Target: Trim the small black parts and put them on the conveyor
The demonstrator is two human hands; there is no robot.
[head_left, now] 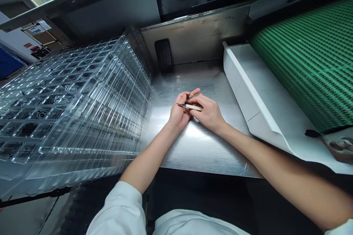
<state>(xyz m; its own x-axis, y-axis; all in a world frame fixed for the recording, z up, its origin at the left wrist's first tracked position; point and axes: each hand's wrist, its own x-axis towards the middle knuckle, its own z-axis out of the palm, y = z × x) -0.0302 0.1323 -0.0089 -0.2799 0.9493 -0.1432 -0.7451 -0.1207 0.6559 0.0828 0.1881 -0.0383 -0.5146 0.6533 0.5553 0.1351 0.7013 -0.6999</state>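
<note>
Steel surface [171, 154] carries both forearms, which converge so that the hands nearly close on each other at its middle. The left hand [178, 114] has its grip pressed together on a small dark piece [187, 97], seemingly pinched between thumb and forefinger, though the fingers partly hide it. The right hand [207, 113] has its grip pressed together on a pale-handled tool [193, 107], whose thin metal tip points toward 9 o'clock, across the left fingers. Holding both hands this close, heel-down and braced against each other, would likely steady such small items. A stack of clear plastic trays [68, 106] stands at 9 o'clock, a white plastic trough [248, 84] at 2 o'clock, and a green ribbed belt [303, 62] beyond it. A black rubber block [164, 55] sits at 11 o'clock against the back wall.
</note>
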